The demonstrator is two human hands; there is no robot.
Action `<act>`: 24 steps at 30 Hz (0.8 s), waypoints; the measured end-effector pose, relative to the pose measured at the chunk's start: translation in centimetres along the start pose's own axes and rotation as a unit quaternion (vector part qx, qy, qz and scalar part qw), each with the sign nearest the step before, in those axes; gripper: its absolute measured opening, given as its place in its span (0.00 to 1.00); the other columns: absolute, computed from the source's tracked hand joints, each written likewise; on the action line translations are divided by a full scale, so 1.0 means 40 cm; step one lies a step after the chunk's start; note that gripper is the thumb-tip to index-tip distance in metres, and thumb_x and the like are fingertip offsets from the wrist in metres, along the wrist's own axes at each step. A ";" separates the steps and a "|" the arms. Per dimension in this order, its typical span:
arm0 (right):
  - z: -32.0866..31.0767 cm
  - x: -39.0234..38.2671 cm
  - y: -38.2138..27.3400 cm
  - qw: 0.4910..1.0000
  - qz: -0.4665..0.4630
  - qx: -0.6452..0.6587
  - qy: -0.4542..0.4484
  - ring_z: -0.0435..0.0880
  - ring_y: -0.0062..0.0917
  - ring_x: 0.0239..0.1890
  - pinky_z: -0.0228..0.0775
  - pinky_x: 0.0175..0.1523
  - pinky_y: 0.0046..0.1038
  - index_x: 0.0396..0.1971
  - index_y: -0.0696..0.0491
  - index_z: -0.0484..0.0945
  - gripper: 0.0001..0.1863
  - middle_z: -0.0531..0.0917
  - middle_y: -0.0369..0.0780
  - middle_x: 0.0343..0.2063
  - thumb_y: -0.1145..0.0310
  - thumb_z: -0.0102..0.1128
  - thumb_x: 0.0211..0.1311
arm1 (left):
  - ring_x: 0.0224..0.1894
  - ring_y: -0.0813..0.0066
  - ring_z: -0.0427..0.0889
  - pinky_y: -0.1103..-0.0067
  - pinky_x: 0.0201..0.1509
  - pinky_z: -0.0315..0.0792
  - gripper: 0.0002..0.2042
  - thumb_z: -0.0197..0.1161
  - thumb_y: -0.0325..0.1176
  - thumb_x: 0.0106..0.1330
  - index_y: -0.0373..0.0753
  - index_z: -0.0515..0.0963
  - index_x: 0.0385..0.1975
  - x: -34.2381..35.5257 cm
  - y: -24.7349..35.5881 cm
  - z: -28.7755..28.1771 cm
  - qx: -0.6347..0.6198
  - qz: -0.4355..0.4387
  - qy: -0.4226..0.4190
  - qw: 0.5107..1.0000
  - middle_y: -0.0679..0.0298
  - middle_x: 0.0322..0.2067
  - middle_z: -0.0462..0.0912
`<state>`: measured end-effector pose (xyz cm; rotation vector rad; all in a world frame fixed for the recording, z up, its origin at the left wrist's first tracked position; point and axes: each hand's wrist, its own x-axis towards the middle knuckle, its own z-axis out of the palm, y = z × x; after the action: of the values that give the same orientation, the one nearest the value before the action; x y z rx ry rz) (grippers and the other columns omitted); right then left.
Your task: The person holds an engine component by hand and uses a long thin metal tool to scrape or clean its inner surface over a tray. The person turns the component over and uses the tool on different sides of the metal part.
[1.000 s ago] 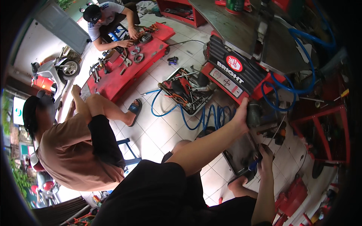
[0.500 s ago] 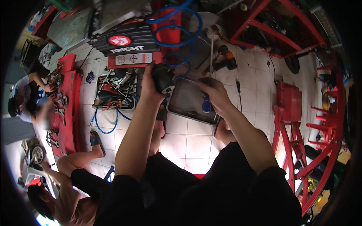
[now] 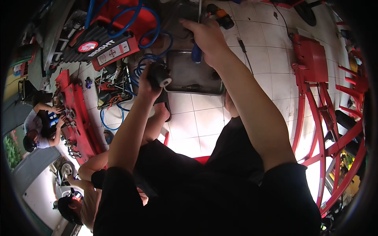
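Observation:
My left hand [image 3: 147, 85] is closed around a black cylindrical part [image 3: 159, 74] with a pale round piece at its near end. What the part is, I cannot tell. Farther out and to the right, my right hand [image 3: 209, 38] grips a screwdriver [image 3: 196, 54]. Its blue handle hangs below the fingers, and its metal shaft points away past the top of the view. The index finger stretches out to the left. A grey metal tray [image 3: 214, 91] lies on the floor beneath and between the hands, with a small dark tool [image 3: 191, 86] in it. The hands are apart.
Coiled blue hose [image 3: 159, 23] hangs beyond my left hand. A toolbox [image 3: 103, 87] full of tools stands to the left, near a red bench [image 3: 80, 114] with people beside it. A cordless drill [image 3: 223, 19] lies far ahead. A red metal frame [image 3: 311, 94] stands at the right.
The whole view has shifted and tilted. My right hand, with the screwdriver, has moved farther ahead and away from the black part. My left hand still holds that part.

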<state>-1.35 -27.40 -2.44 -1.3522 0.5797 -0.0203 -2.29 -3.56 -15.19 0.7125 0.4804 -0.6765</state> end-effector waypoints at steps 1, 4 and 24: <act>0.002 0.003 -0.001 1.000 0.002 0.006 -0.007 0.77 0.17 0.29 0.66 0.37 0.23 0.38 0.58 0.82 0.12 0.82 0.36 0.29 0.68 0.64 0.56 | 0.44 0.59 0.81 0.63 0.50 0.76 0.19 0.52 0.48 0.71 0.37 0.74 0.46 0.013 -0.020 -0.023 0.031 -0.030 0.003 0.999 0.57 0.40 0.81; -0.001 0.017 -0.011 0.995 0.011 0.097 0.016 0.73 0.16 0.25 0.63 0.32 0.22 0.35 0.57 0.81 0.10 0.78 0.33 0.24 0.68 0.65 0.55 | 0.41 0.65 0.82 0.69 0.45 0.79 0.19 0.67 0.42 0.63 0.37 0.74 0.48 0.083 -0.095 -0.083 0.116 -0.067 0.047 0.990 0.58 0.40 0.81; -0.037 -0.022 0.004 0.996 -0.063 -0.067 0.011 0.86 0.37 0.35 0.77 0.42 0.30 0.39 0.57 0.79 0.15 0.82 0.47 0.29 0.75 0.55 0.48 | 0.53 0.40 0.74 0.63 0.55 0.73 0.35 0.70 0.41 0.50 0.23 0.65 0.53 0.507 -0.426 -0.365 0.763 0.228 0.238 0.556 0.35 0.56 0.66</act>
<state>-2.77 -28.41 -2.41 -1.5190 0.5209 -0.1007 -2.84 -10.58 -44.61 2.6573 0.0211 -0.2141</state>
